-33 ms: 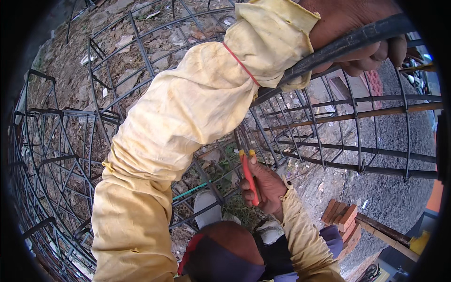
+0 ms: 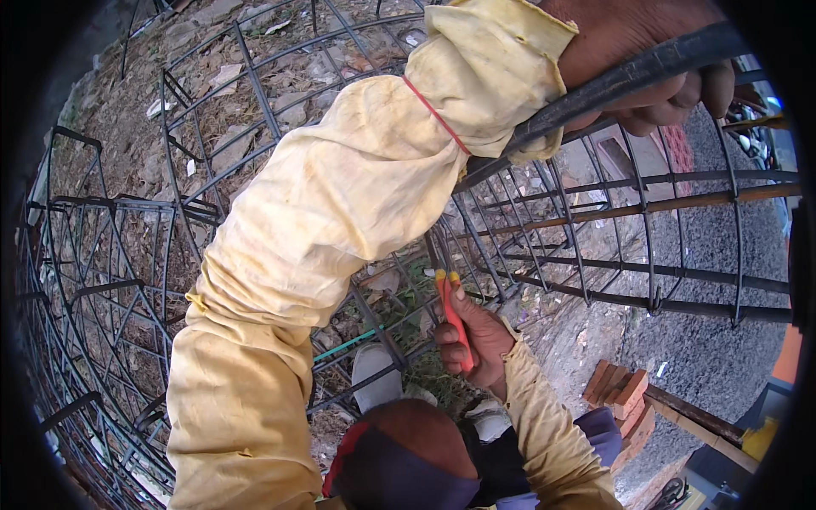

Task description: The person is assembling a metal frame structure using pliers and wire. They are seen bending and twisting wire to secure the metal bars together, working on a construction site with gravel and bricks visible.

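At the left, a rebar cage [image 2: 81, 201] is seen over rubble [image 2: 229, 144], followed by the left arm's pale yellow sleeve [image 2: 323, 191]. Just below that sleeve, red-handled pliers [image 2: 453, 319] are grasped in the curled fingers of the right hand [image 2: 486, 340]. Farther right, red bricks [image 2: 625, 391] are stacked low down, and higher up the left hand [image 2: 633, 38] is crossed by a thick black bar [image 2: 629, 76], its fingers bent below; whether they are clenched cannot be told
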